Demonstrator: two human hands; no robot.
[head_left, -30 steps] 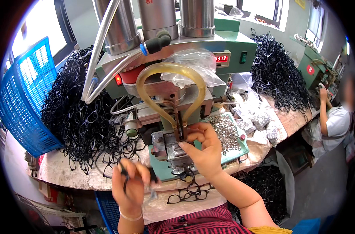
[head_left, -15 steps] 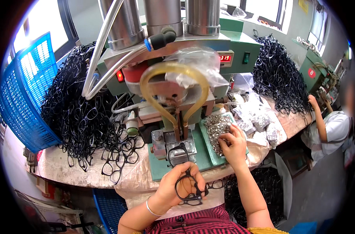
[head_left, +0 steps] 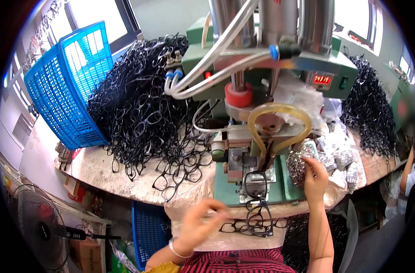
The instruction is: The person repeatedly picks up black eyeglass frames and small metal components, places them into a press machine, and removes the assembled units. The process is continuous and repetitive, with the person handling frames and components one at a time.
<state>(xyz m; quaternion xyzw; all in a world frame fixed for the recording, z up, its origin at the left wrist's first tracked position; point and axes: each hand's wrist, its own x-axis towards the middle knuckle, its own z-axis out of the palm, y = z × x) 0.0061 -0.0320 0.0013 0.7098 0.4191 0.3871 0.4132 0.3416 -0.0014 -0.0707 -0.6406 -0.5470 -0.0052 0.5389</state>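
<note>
A dark eyeglass frame (head_left: 270, 214) stands on end at the green press (head_left: 225, 193), one rim under the press head and the other over the front edge. No hand touches it. My left hand (head_left: 199, 226), smeared by motion, is left of this frame; its thumb and fingers look apart and nothing shows in them. My right hand (head_left: 316, 181) is at the green tray (head_left: 293, 192) of small silvery metal parts (head_left: 297, 166). Its thumb and forefinger are drawn together at the pile; whatever lies between the fingertips is too small to make out.
More eyeglass frames (head_left: 235, 226) lie at the table's front edge. Big heaps of dark frames (head_left: 139, 100) (head_left: 369, 104) flank the press. A blue basket (head_left: 66, 91) leans at left, with bagged metal parts (head_left: 344, 158) beyond the tray. A fan (head_left: 43, 230) stands lower left; part of another person (head_left: 405, 182) shows at right.
My left hand has let go of the eyeglass frame and moved left, leaving the frame at the press. The right hand stays at the metal parts. The whole view has swung leftward.
</note>
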